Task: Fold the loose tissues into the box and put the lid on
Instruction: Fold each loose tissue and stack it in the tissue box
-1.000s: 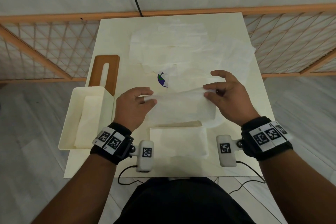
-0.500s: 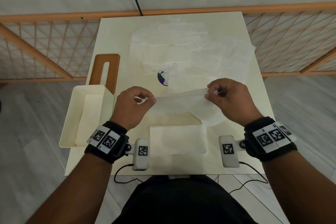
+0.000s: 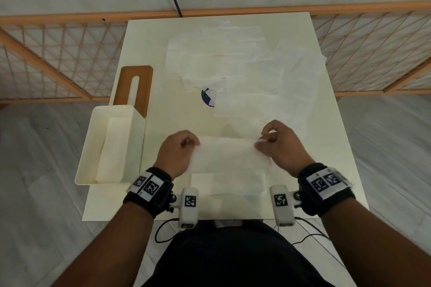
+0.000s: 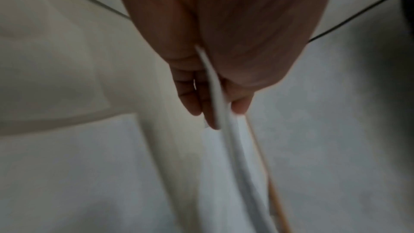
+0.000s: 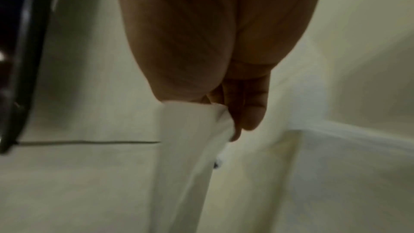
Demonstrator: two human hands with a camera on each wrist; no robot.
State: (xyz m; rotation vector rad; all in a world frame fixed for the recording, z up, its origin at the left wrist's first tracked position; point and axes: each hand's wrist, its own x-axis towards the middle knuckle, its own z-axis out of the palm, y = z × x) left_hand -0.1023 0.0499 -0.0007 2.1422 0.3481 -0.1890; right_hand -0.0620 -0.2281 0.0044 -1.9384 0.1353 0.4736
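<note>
A white folded tissue [image 3: 229, 155] is stretched between both hands above the table's near half. My left hand [image 3: 190, 144] pinches its left end [image 4: 216, 98]; my right hand [image 3: 263, 143] pinches its right end [image 5: 195, 121]. Under it lies another folded tissue [image 3: 229, 184] near the front edge. Loose tissues [image 3: 245, 72] are spread over the far half of the table. The cream box [image 3: 137, 147] stands at the left edge with folded tissues [image 3: 112, 149] inside. Its brown slotted lid [image 3: 136, 87] lies flat just behind it.
The cream table [image 3: 163, 123] is small, and the box overhangs its left edge. A round blue-green sticker [image 3: 206, 98] peeks out from under the loose tissues. A wooden lattice fence [image 3: 46, 58] runs behind the table. Cables [image 3: 163, 233] hang at the front edge.
Both hands lifted the folded tissue off the table and drew it toward me; it now hangs stretched over the folded tissue near the front edge.
</note>
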